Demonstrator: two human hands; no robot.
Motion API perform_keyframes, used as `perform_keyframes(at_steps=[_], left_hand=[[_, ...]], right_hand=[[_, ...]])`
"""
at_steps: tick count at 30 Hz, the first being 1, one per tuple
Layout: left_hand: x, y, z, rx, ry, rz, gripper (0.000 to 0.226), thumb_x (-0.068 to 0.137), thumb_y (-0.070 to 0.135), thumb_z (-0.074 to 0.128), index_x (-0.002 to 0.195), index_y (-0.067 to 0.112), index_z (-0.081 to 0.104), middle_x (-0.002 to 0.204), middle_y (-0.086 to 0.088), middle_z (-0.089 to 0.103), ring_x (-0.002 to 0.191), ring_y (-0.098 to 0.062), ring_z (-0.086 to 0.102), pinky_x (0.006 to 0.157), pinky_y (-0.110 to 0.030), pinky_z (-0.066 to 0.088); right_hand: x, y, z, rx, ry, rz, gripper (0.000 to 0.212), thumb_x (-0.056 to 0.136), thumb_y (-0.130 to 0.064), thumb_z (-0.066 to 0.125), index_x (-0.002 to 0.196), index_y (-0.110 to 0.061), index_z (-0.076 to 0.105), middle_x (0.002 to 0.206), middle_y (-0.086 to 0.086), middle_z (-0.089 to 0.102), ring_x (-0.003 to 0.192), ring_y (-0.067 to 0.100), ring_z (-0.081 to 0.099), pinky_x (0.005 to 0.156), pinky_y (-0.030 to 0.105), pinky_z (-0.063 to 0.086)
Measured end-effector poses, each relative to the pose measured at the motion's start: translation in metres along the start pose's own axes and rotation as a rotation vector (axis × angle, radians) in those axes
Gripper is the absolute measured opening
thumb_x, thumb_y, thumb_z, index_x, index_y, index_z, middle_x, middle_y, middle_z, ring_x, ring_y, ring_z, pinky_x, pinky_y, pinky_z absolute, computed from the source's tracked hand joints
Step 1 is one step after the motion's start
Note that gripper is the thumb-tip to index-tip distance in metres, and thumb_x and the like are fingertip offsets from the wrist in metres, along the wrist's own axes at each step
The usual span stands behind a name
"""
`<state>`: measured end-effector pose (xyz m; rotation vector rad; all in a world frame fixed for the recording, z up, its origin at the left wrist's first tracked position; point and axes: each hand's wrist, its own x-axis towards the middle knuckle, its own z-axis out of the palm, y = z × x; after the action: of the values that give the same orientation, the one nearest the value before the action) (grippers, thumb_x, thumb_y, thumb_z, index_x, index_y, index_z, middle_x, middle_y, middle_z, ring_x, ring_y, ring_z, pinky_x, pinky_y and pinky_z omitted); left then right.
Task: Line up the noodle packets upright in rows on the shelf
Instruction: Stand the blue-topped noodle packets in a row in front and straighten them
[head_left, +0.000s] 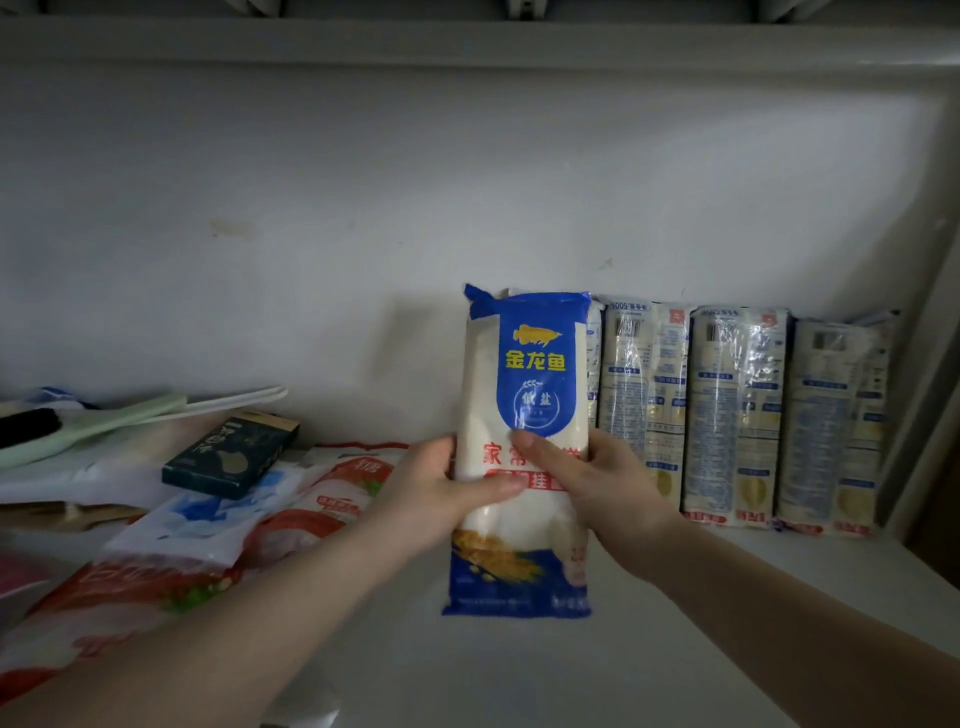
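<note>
A tall white and blue noodle packet (524, 364) stands upright on the white shelf (675, 649), front label facing me. My left hand (441, 499) grips its left side, thumb across the front. On its right side my right hand (597, 483) holds it, thumb pressed on the label. Behind and to the right, several more noodle packets (737, 415) stand upright in a row against the back wall, their back labels facing me. One packet is partly hidden behind the held one.
Red and white sugar bags (208, 551) lie flat on the shelf's left side. A dark box (234, 457) rests on top of white bags, with pale green and white utensils (130, 415) behind. The shelf's right wall (930, 389) closes off the row.
</note>
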<state>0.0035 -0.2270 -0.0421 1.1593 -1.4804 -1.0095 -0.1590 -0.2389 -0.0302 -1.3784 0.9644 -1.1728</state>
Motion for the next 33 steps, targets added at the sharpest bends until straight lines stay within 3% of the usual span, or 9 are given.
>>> perform_keyframes(at_steps=[2, 6, 10, 16, 18, 21, 26, 29, 33], left_hand=[[0.005, 0.000, -0.011, -0.013, 0.060, -0.002, 0.027, 0.068, 0.012, 0.082, 0.092, 0.017, 0.070, 0.092, -0.006, 0.076, 0.087, -0.025, 0.072, 0.081, -0.043, 0.058], [0.010, -0.002, -0.033, -0.130, 0.107, -0.045, 0.025, 0.074, 0.008, 0.075, 0.099, 0.012, 0.069, 0.092, -0.005, 0.076, 0.081, -0.020, 0.073, 0.065, -0.029, 0.060], [0.020, -0.009, -0.040, -0.190, 0.096, -0.075, 0.027, 0.077, 0.011, 0.072, 0.103, 0.015, 0.067, 0.096, -0.003, 0.075, 0.082, -0.018, 0.073, 0.061, -0.026, 0.059], [0.050, -0.016, -0.038, -0.172, 0.073, -0.084, 0.021, 0.083, 0.019, 0.069, 0.102, 0.025, 0.063, 0.100, 0.001, 0.073, 0.087, -0.015, 0.071, 0.068, -0.027, 0.059], [0.060, -0.020, -0.036, -0.178, 0.032, -0.107, 0.019, 0.085, 0.022, 0.066, 0.102, 0.029, 0.060, 0.100, 0.004, 0.073, 0.088, -0.015, 0.070, 0.074, -0.031, 0.057], [0.070, -0.026, -0.037, -0.277, -0.001, -0.163, 0.019, 0.087, 0.018, 0.062, 0.103, 0.028, 0.059, 0.095, 0.004, 0.073, 0.084, -0.013, 0.070, 0.072, -0.030, 0.056], [0.083, -0.036, -0.044, -0.395, 0.038, -0.234, 0.027, 0.088, 0.014, 0.061, 0.114, 0.021, 0.056, 0.103, -0.005, 0.070, 0.095, -0.023, 0.067, 0.085, -0.040, 0.053], [0.091, -0.041, -0.047, -0.390, 0.053, -0.251, 0.017, 0.088, 0.015, 0.061, 0.102, 0.024, 0.057, 0.094, -0.002, 0.071, 0.088, -0.020, 0.067, 0.080, -0.038, 0.053], [0.100, -0.042, -0.046, -0.352, 0.083, -0.259, 0.015, 0.088, 0.016, 0.061, 0.098, 0.025, 0.055, 0.088, 0.001, 0.070, 0.081, -0.018, 0.067, 0.071, -0.036, 0.052]], right_hand=[[0.005, 0.005, -0.001, -0.004, -0.069, 0.040, 0.032, 0.079, -0.012, 0.073, 0.110, -0.008, 0.066, 0.103, 0.009, 0.074, 0.095, 0.025, 0.071, 0.082, 0.037, 0.058], [0.007, 0.024, 0.000, 0.001, -0.248, 0.191, 0.038, 0.078, -0.005, 0.073, 0.114, -0.008, 0.063, 0.108, 0.007, 0.072, 0.100, 0.021, 0.070, 0.081, 0.036, 0.058], [0.023, 0.039, 0.007, 0.002, -0.184, 0.199, 0.048, 0.066, -0.006, 0.078, 0.111, -0.007, 0.062, 0.106, 0.008, 0.072, 0.097, 0.022, 0.070, 0.077, 0.036, 0.059], [0.048, 0.047, 0.008, -0.069, -0.013, 0.141, 0.033, 0.073, 0.009, 0.070, 0.101, -0.007, 0.064, 0.100, 0.008, 0.071, 0.093, 0.021, 0.069, 0.080, 0.038, 0.059], [0.055, 0.050, 0.008, -0.086, 0.024, 0.145, 0.031, 0.074, 0.008, 0.069, 0.100, -0.007, 0.065, 0.098, 0.008, 0.071, 0.093, 0.022, 0.069, 0.082, 0.041, 0.058], [0.066, 0.056, 0.010, -0.140, 0.056, 0.148, 0.034, 0.071, 0.005, 0.072, 0.102, -0.009, 0.067, 0.098, 0.008, 0.073, 0.095, 0.026, 0.069, 0.084, 0.046, 0.057], [0.078, 0.057, 0.020, -0.125, 0.089, 0.153, 0.031, 0.070, 0.014, 0.066, 0.095, -0.005, 0.070, 0.092, 0.010, 0.072, 0.086, 0.024, 0.068, 0.063, 0.028, 0.056], [0.079, 0.057, 0.027, -0.158, 0.100, 0.152, 0.028, 0.071, 0.016, 0.063, 0.088, -0.006, 0.068, 0.079, 0.005, 0.067, 0.061, 0.012, 0.058, 0.043, 0.014, 0.045], [0.083, 0.061, 0.030, -0.164, 0.128, 0.140, 0.028, 0.073, 0.016, 0.061, 0.092, -0.003, 0.068, 0.074, 0.004, 0.064, 0.057, 0.010, 0.053, 0.038, 0.012, 0.040]])
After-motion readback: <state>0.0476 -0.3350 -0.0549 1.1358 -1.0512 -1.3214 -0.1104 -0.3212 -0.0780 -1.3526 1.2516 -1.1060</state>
